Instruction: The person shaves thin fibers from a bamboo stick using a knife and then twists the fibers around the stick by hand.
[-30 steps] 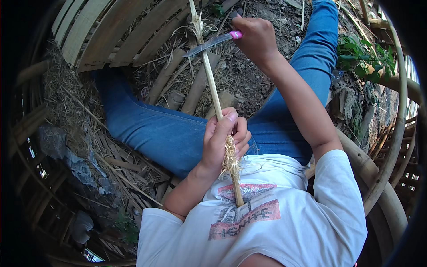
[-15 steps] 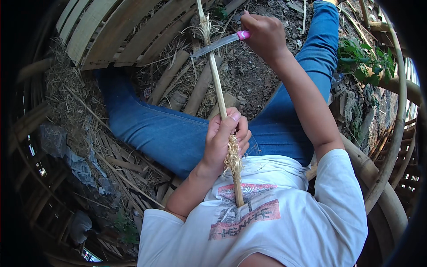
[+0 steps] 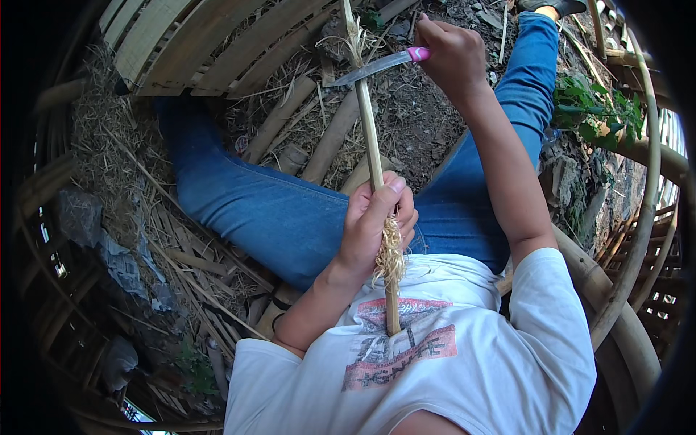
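Note:
A long pale wooden stick [image 3: 370, 138], which looks like split bamboo, runs from my belly up past the top of the picture. My left hand [image 3: 378, 217] wraps round its lower part. Just below that grip, a bunch of curled shavings [image 3: 391, 254] clings to the stick, and its near end rests against my shirt. In my right hand [image 3: 453, 58] is the pink handle of a knife [image 3: 375, 67]. Its blade lies across the stick, just under a second tuft of shavings [image 3: 356, 40]. Most of the handle is hidden in my fist.
My legs in blue jeans [image 3: 261, 210] spread to either side of the stick. Cut bamboo pieces [image 3: 332, 141] lie on the littered ground between them. A slatted bamboo panel [image 3: 196, 43] stands at upper left. Curved poles [image 3: 649, 181] and a green plant [image 3: 598, 109] are at right.
The stick and both hands have shifted slightly right in the picture. The knife's blade still crosses the stick below the upper shavings, and both grips are kept.

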